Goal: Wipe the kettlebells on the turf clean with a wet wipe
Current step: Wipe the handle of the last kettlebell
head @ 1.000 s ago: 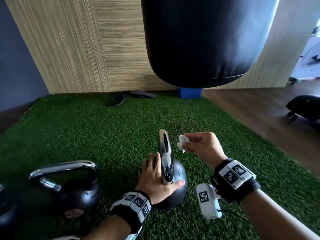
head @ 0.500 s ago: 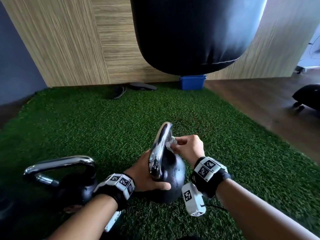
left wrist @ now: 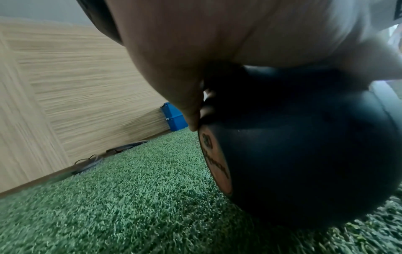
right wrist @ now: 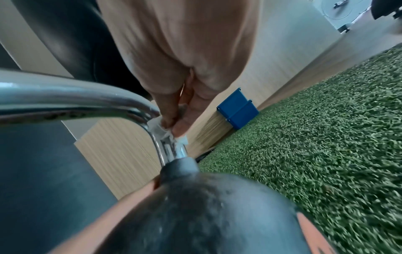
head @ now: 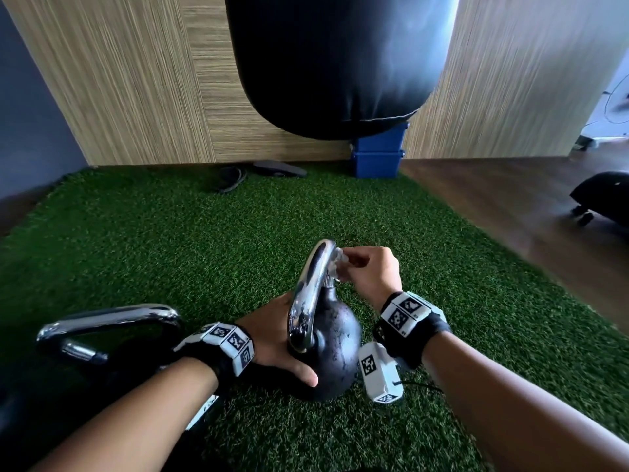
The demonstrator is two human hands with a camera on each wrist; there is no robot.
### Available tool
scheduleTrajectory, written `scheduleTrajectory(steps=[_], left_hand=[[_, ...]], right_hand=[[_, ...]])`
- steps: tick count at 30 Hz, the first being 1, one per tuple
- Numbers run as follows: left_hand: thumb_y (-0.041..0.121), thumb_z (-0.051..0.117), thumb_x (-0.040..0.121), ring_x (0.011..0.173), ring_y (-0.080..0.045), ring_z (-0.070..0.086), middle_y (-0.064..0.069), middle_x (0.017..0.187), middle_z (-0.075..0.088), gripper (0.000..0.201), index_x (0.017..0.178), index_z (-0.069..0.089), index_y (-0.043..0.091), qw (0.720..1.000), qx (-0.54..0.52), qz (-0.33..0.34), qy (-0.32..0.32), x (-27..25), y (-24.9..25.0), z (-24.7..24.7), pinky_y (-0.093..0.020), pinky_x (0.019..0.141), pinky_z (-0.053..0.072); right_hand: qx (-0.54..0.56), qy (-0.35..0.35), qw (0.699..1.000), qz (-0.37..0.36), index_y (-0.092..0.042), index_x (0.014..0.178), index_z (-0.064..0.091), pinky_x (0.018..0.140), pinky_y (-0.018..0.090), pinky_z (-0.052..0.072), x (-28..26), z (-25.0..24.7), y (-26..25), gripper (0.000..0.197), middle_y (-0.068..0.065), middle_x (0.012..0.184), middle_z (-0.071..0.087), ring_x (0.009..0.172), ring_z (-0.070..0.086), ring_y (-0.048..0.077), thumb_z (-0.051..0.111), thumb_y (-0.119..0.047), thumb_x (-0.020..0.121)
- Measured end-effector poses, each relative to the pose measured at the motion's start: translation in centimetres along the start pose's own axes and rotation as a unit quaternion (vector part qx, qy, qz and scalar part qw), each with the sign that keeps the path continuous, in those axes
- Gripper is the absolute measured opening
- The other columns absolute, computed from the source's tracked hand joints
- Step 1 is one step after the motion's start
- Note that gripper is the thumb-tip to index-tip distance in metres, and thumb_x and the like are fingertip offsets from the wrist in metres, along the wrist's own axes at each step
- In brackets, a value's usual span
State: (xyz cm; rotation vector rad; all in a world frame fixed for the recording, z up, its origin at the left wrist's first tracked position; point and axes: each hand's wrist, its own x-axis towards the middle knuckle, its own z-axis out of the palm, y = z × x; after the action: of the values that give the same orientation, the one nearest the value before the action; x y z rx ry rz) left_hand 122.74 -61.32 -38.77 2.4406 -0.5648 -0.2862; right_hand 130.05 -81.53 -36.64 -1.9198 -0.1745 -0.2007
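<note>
Your right hand (head: 369,272) pinches the wet wipe (head: 335,267) in a closed grip, pressing it against the far side of the chrome handle (head: 311,287) near its top bend; the right wrist view shows the wipe (right wrist: 166,131) bunched between fingertips (right wrist: 180,128) and metal. Your left hand (head: 277,338) wraps the black kettlebell (head: 335,352) from 9 o'clock, thumb across its near face, fingers behind the ball and out of sight. The kettlebell stands on the turf (head: 170,240) at the middle of the head view. A second kettlebell (head: 109,335) stands just beside your left wrist at 8 o'clock. The punching bag (head: 337,59) hangs at 12 o'clock, covering part of the blue box (head: 377,161) by the wooden wall (head: 136,80). A dark strap (head: 229,178) lies at 11 o'clock. A second ago the wipe was held clear of the handle; now it touches it, and your left hand has slid lower round the ball.
</note>
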Motion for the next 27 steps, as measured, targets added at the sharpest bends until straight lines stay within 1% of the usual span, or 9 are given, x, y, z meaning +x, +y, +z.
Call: scheduleTrajectory(steps=[2,6,10,13,17,19,22,24,27], left_hand=[[0.064,0.092,0.048,0.114,0.026,0.045,0.044,0.123,0.051,0.094,0.126,0.041,0.057,1.000,0.003,0.011,-0.004,-0.1,-0.2,0.2,0.010,0.088,0.031],[0.068,0.088,0.050,0.109,0.032,0.036,0.046,0.121,0.044,0.092,0.123,0.033,0.067,0.999,0.021,-0.009,-0.023,-0.4,-0.3,0.3,0.006,0.084,0.024],[0.067,0.091,0.045,0.108,0.033,0.031,0.048,0.120,0.039,0.097,0.116,0.025,0.075,0.999,0.007,-0.022,-0.025,-0.1,-0.7,0.5,0.004,0.086,0.023],[0.066,0.093,0.042,0.120,0.017,0.043,0.039,0.129,0.048,0.102,0.125,0.035,0.064,0.999,-0.018,-0.041,-0.013,-0.1,-1.0,1.0,-0.012,0.100,0.034],[0.074,0.090,0.039,0.116,0.023,0.041,0.047,0.125,0.045,0.101,0.120,0.030,0.075,0.999,-0.016,-0.041,-0.008,-0.2,-1.3,1.1,-0.015,0.101,0.035],[0.075,0.090,0.039,0.122,0.013,0.045,0.041,0.133,0.043,0.108,0.127,0.028,0.070,0.999,-0.011,-0.041,-0.009,-0.1,-1.2,1.2,-0.022,0.108,0.036],[0.071,0.092,0.042,0.128,0.005,0.047,0.034,0.139,0.045,0.118,0.141,0.028,0.054,0.999,-0.021,-0.032,-0.004,0.0,-1.5,1.3,-0.027,0.113,0.038],[0.070,0.092,0.044,0.125,0.012,0.046,0.040,0.136,0.043,0.114,0.139,0.029,0.055,0.999,-0.021,-0.033,-0.008,-0.1,-1.3,1.3,-0.022,0.112,0.036],[0.063,0.094,0.046,0.118,0.023,0.046,0.045,0.128,0.048,0.108,0.136,0.035,0.054,0.998,-0.043,-0.037,-0.003,-0.3,-1.3,1.4,-0.006,0.102,0.034]], right_hand=[[-0.036,0.012,0.998,-0.043,-0.025,0.091,0.079,0.071,0.036,0.063,0.1,-0.7,-0.7,0.015,-0.005,0.087,0.077,0.074,0.074,0.011,0.078,-0.012,0.083],[-0.075,0.045,0.979,-0.184,-0.008,0.107,0.077,0.068,0.013,0.058,-1.0,-1.5,-2.2,0.024,0.002,0.095,0.077,0.075,0.071,0.005,0.079,-0.009,0.083],[-0.114,0.043,0.947,-0.297,-0.005,0.106,0.077,0.060,0.018,0.059,-2.6,-2.2,-3.2,0.021,0.004,0.087,0.075,0.069,0.070,0.010,0.076,-0.009,0.085],[-0.127,0.037,0.947,-0.292,-0.005,0.106,0.077,0.062,0.028,0.060,-2.5,-2.7,-4.0,0.021,0.006,0.087,0.074,0.069,0.069,0.015,0.076,-0.010,0.085],[-0.159,0.008,0.919,-0.362,-0.008,0.105,0.077,0.058,0.021,0.056,-4.7,-2.5,-4.4,0.016,0.002,0.085,0.072,0.064,0.065,0.008,0.073,-0.009,0.090],[-0.152,-0.036,0.912,-0.379,-0.008,0.107,0.076,0.055,0.020,0.053,-6.5,-2.5,-4.2,0.016,0.000,0.086,0.069,0.065,0.066,0.009,0.071,-0.008,0.093],[-0.136,-0.068,0.923,-0.354,-0.013,0.104,0.077,0.055,0.015,0.053,-7.4,-2.8,-4.5,0.015,-0.008,0.085,0.070,0.065,0.065,0.002,0.075,-0.016,0.090],[-0.082,-0.070,0.963,-0.249,-0.016,0.098,0.079,0.059,0.010,0.053,-6.9,-3.2,-5.0,0.018,-0.016,0.082,0.072,0.066,0.068,-0.002,0.083,-0.019,0.081],[-0.008,-0.117,0.986,-0.121,-0.014,0.089,0.079,0.065,0.022,0.061,-6.9,-3.4,-4.8,0.018,-0.007,0.080,0.077,0.068,0.073,0.006,0.087,-0.013,0.073]])
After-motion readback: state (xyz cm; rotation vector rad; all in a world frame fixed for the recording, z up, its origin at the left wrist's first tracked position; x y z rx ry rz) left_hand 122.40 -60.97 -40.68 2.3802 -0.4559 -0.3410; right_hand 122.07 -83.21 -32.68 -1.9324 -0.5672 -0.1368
